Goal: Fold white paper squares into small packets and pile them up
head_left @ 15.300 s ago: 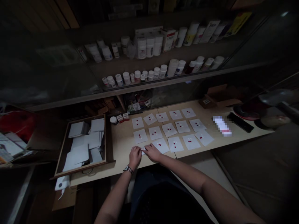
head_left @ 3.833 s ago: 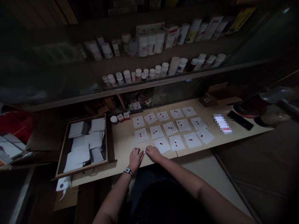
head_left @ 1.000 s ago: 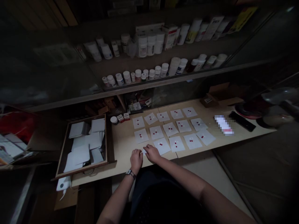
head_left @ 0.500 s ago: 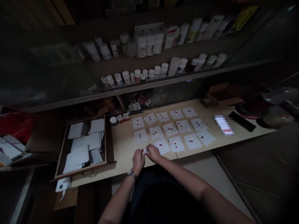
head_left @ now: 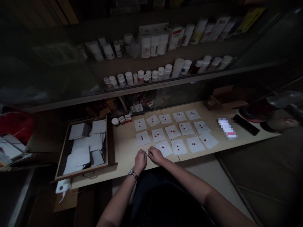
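Observation:
Near the counter's front edge, my left hand (head_left: 140, 160) and my right hand (head_left: 155, 155) meet with fingers closed on a small folded white paper (head_left: 146, 154). Only a sliver of it shows between the fingertips; its contents are hidden. Right beside my right hand lies a white paper square (head_left: 165, 151) with red and white pills on it. More such squares spread in rows behind and to the right, among them one (head_left: 142, 141) just beyond my hands. Each carries a few red and white pills.
An open drawer (head_left: 111, 151) with stacked white papers (head_left: 81, 156) stands at left. A white-capped jar (head_left: 115, 122) and small boxes (head_left: 125, 119) sit at the counter's back. Rightward are a blurred-out phone (head_left: 227, 128), a dark flat object (head_left: 247, 125) and an open carton (head_left: 224, 100). Bottles (head_left: 155, 75) line the shelves.
The paper between my hands shows smaller than before, folded tighter. My fingertips have drawn closer together. The view has shifted slightly; the paper squares lie as they were.

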Action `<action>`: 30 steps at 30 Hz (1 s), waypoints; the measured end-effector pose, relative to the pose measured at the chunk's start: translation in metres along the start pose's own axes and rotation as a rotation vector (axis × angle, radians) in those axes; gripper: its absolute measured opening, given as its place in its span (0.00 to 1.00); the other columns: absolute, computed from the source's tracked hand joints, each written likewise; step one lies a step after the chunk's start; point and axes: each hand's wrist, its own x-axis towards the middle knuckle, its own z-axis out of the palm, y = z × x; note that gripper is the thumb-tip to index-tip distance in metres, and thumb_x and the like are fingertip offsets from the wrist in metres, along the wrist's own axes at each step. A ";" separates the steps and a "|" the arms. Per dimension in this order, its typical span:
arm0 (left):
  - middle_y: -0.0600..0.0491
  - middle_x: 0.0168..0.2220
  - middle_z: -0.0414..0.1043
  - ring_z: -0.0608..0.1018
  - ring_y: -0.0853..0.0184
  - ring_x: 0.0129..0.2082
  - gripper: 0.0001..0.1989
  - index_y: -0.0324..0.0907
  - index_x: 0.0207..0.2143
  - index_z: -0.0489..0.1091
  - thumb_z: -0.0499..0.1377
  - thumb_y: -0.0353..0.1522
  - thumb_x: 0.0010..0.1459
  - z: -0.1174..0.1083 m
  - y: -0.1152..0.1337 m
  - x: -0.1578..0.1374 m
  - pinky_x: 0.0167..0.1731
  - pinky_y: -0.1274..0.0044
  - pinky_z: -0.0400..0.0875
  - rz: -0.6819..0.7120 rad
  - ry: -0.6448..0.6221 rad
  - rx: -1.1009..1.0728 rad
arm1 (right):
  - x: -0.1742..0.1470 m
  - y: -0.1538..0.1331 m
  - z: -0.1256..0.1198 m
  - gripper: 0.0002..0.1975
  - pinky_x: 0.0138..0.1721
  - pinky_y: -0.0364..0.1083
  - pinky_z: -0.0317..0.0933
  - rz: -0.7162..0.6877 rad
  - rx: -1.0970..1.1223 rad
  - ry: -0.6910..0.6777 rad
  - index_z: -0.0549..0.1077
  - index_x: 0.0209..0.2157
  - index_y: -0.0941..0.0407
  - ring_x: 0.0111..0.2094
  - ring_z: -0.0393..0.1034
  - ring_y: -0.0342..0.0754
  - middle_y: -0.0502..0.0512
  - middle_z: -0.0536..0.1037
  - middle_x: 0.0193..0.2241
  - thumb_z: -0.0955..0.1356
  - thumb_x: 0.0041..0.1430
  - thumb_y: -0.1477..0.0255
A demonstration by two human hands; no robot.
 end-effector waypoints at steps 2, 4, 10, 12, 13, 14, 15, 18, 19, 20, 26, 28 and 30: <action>0.49 0.38 0.67 0.71 0.65 0.40 0.09 0.41 0.35 0.69 0.49 0.26 0.61 -0.002 0.002 0.000 0.36 0.76 0.64 0.024 -0.011 0.056 | -0.001 -0.001 0.000 0.06 0.36 0.40 0.53 0.000 -0.019 -0.008 0.74 0.37 0.56 0.38 0.66 0.45 0.52 0.72 0.37 0.66 0.57 0.73; 0.48 0.39 0.67 0.71 0.64 0.40 0.10 0.40 0.36 0.68 0.48 0.25 0.61 -0.002 0.004 -0.001 0.35 0.76 0.64 0.038 -0.019 0.104 | 0.000 -0.004 -0.001 0.07 0.36 0.41 0.53 0.008 -0.037 -0.037 0.74 0.37 0.55 0.37 0.66 0.45 0.53 0.72 0.37 0.66 0.57 0.74; 0.48 0.39 0.66 0.71 0.65 0.37 0.11 0.40 0.37 0.68 0.48 0.21 0.58 0.002 0.003 -0.002 0.34 0.76 0.64 0.010 -0.035 0.121 | 0.005 -0.008 -0.001 0.08 0.34 0.41 0.53 0.041 -0.038 -0.054 0.75 0.33 0.57 0.35 0.66 0.44 0.54 0.73 0.36 0.63 0.57 0.77; 0.47 0.38 0.66 0.71 0.65 0.37 0.11 0.39 0.35 0.68 0.48 0.21 0.57 0.003 0.001 -0.001 0.36 0.76 0.64 -0.013 -0.029 0.077 | 0.004 -0.007 0.001 0.09 0.34 0.41 0.53 0.037 -0.026 -0.047 0.75 0.34 0.57 0.35 0.66 0.44 0.54 0.73 0.36 0.63 0.57 0.78; 0.47 0.38 0.66 0.71 0.65 0.37 0.11 0.39 0.34 0.68 0.48 0.21 0.57 0.003 -0.001 0.001 0.36 0.76 0.64 -0.027 -0.029 0.052 | 0.004 -0.007 0.002 0.08 0.34 0.41 0.53 0.033 -0.019 -0.043 0.75 0.34 0.58 0.35 0.66 0.44 0.54 0.72 0.36 0.63 0.56 0.78; 0.47 0.38 0.66 0.71 0.66 0.37 0.11 0.39 0.32 0.68 0.48 0.20 0.56 0.004 -0.002 0.002 0.36 0.76 0.65 -0.038 -0.031 0.028 | 0.003 -0.007 0.002 0.08 0.35 0.41 0.54 0.028 -0.013 -0.039 0.75 0.34 0.58 0.35 0.66 0.44 0.54 0.72 0.36 0.64 0.56 0.78; 0.47 0.38 0.66 0.71 0.66 0.37 0.11 0.39 0.31 0.68 0.48 0.20 0.55 0.004 -0.003 0.003 0.37 0.76 0.65 -0.043 -0.031 0.006 | 0.003 -0.006 0.002 0.07 0.35 0.41 0.54 0.023 -0.006 -0.036 0.75 0.34 0.58 0.35 0.66 0.44 0.54 0.72 0.36 0.64 0.56 0.77; 0.47 0.37 0.66 0.71 0.65 0.37 0.11 0.39 0.30 0.67 0.49 0.19 0.54 0.007 -0.006 0.005 0.39 0.75 0.65 -0.045 -0.005 -0.042 | 0.004 -0.007 0.001 0.07 0.36 0.41 0.55 0.024 -0.001 -0.045 0.74 0.34 0.59 0.36 0.66 0.45 0.55 0.72 0.36 0.65 0.58 0.73; 0.47 0.37 0.66 0.71 0.65 0.37 0.11 0.39 0.30 0.67 0.49 0.19 0.54 0.008 -0.007 0.005 0.39 0.75 0.65 -0.044 0.006 -0.052 | 0.004 -0.008 0.001 0.07 0.37 0.42 0.55 0.028 -0.003 -0.056 0.74 0.34 0.59 0.36 0.66 0.45 0.55 0.72 0.36 0.64 0.59 0.73; 0.47 0.37 0.65 0.70 0.65 0.38 0.11 0.39 0.30 0.67 0.49 0.19 0.53 0.009 -0.007 0.005 0.40 0.75 0.65 -0.045 0.018 -0.061 | 0.005 -0.008 0.000 0.08 0.38 0.42 0.55 0.032 -0.006 -0.066 0.74 0.34 0.59 0.36 0.66 0.45 0.56 0.72 0.36 0.64 0.60 0.73; 0.48 0.43 0.65 0.70 0.64 0.43 0.13 0.40 0.41 0.68 0.53 0.23 0.53 0.008 -0.007 -0.004 0.44 0.74 0.66 0.053 0.126 -0.141 | 0.006 -0.010 0.003 0.11 0.42 0.42 0.55 0.055 -0.002 -0.068 0.74 0.39 0.61 0.39 0.66 0.46 0.59 0.71 0.40 0.60 0.62 0.77; 0.47 0.47 0.64 0.69 0.63 0.46 0.17 0.42 0.48 0.66 0.53 0.24 0.56 0.007 -0.009 -0.008 0.45 0.74 0.67 0.141 0.161 -0.130 | 0.006 -0.009 0.004 0.12 0.43 0.42 0.55 0.050 0.010 -0.061 0.73 0.40 0.61 0.40 0.66 0.46 0.59 0.71 0.40 0.60 0.62 0.78; 0.48 0.47 0.64 0.68 0.63 0.47 0.15 0.44 0.48 0.67 0.52 0.26 0.59 0.008 -0.013 -0.011 0.44 0.74 0.67 0.200 0.160 -0.068 | 0.007 -0.009 0.004 0.11 0.43 0.42 0.55 0.046 0.016 -0.065 0.73 0.39 0.61 0.39 0.66 0.46 0.59 0.71 0.40 0.60 0.62 0.77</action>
